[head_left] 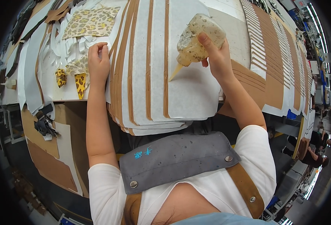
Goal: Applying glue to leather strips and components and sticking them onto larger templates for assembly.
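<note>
My right hand (pixel 218 56) grips a cloudy, stained squeeze glue bottle (pixel 201 26), thumb across its side. The bottle is tilted, and its yellowish nozzle (pixel 176 72) points down to the edge of a white sheet (pixel 193 99), beside a brown strip (pixel 166 67). A wet-looking shine runs along part of that strip. Several such sheets lie overlapped in a fanned stack, each showing a brown strip at its edge. At the stack's left side rests my left hand (pixel 99 63), fingers loosely bent and apart, with nothing seen in it.
Leopard-print cloth pieces (pixel 92 22) and a yellow spotted scrap (pixel 80 84) lie left of my left hand, with white offcuts. Brown and white striped rows of pieces (pixel 274 48) cover the right of the table. Below the left table edge stand brown boards (pixel 51 165).
</note>
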Motion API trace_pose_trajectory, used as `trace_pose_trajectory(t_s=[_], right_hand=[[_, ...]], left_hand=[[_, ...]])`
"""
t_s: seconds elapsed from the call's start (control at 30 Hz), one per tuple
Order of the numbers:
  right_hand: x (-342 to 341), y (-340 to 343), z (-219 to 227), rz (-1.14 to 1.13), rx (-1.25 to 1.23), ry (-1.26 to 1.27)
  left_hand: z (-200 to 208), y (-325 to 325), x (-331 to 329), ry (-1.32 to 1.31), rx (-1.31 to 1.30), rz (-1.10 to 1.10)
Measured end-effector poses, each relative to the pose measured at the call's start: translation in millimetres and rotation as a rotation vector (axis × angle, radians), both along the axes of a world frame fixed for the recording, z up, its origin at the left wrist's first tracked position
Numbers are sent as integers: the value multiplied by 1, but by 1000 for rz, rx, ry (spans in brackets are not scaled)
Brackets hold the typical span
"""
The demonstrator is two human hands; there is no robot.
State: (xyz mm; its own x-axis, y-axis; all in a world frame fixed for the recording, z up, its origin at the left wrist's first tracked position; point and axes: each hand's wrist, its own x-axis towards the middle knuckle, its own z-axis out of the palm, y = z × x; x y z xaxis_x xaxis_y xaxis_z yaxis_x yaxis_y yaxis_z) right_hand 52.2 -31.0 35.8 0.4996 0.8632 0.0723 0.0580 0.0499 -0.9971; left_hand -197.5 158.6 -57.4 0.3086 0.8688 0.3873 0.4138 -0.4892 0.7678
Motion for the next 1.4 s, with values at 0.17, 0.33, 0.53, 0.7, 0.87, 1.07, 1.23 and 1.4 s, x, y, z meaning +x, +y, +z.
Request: trace_pose_trajectory(t_s=[0.17,0.33,0.53,0.7,0.87,1.07,1.23,1.4], right_hand=[[-17,-21,3,7,-27,-19],[-27,-52,2,96,-60,-32],[-35,-86,-16,162,273,-473],[-37,-99,-21,149,284,-691],[-15,-66,-49,71,549,-689],[70,-88,5,-408,578,-1450],[100,-166,112,-666,1032,-464],[144,-310,147,-1062,622,-979]], left_hand=[[1,2,0,3,3,-4],[2,3,2,24,1,1],[-4,5,1,-4,32,-10],[-10,2,-5,-12,16,-5],[-9,8,-9,-20,22,5],[-8,27,-13,-49,2,-33],[-19,25,-10,-65,-117,-51],[-12,18,0,-79,-99,-105]])
